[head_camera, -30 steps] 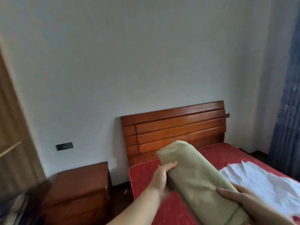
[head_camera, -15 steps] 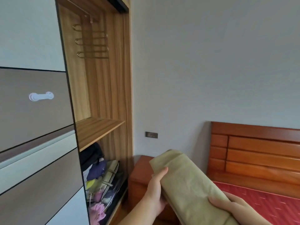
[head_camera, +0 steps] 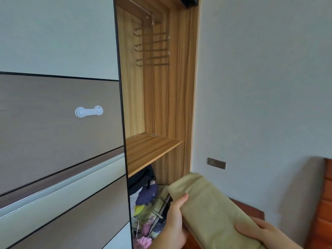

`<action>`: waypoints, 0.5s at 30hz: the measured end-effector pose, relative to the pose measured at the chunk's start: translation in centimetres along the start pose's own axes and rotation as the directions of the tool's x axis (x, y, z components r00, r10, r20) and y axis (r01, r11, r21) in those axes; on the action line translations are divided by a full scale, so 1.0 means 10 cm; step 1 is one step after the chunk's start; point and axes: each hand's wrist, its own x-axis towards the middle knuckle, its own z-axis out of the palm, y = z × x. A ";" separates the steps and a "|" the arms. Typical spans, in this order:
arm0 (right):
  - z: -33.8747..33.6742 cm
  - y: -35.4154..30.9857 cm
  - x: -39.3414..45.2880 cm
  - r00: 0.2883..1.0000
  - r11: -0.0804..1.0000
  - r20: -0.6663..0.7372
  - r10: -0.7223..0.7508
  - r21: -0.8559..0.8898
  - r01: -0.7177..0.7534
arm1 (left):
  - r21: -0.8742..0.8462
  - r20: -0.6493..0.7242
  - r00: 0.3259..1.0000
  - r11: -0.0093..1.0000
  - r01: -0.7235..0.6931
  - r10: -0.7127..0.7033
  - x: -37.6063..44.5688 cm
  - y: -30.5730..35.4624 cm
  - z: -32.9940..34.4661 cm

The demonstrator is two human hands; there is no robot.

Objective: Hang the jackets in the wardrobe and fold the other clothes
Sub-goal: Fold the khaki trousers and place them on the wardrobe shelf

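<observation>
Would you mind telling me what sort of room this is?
Most likely a bedroom: an open wardrobe with a metal hanger and piled clothes, plus a wooden headboard at the right edge.

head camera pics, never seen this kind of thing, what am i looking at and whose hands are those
There is no machine here. A person wears one wide-angle camera on the head, so the picture looks forward and down at their own two hands.

The left hand and right hand together hold a folded olive-green garment, one on each side of it.

In front stands a wardrobe with its right section open. Inside, a bare wooden shelf sits at mid height, a wavy metal hanger hangs from the rail above, and a heap of mixed clothes and bags lies below the shelf. A wooden nightstand shows behind the garment.
</observation>
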 end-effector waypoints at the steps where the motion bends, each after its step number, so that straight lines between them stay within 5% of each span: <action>1: -0.03 -0.02 0.18 1.000 1.000 0.019 -0.015 0.011 0.015 | -0.004 -0.021 1.000 1.000 -0.007 0.006 0.12 0.04 0.00; 7: -0.42 -0.06 1.53 0.950 0.999 0.313 -0.002 -0.040 0.015 | 0.056 -0.189 0.981 0.998 -0.038 0.048 0.98 0.32 0.11; 15: -0.44 -0.39 3.19 0.889 0.994 0.447 0.105 -0.057 -0.089 | 0.012 -0.339 0.927 0.986 -0.169 0.163 1.91 0.92 0.08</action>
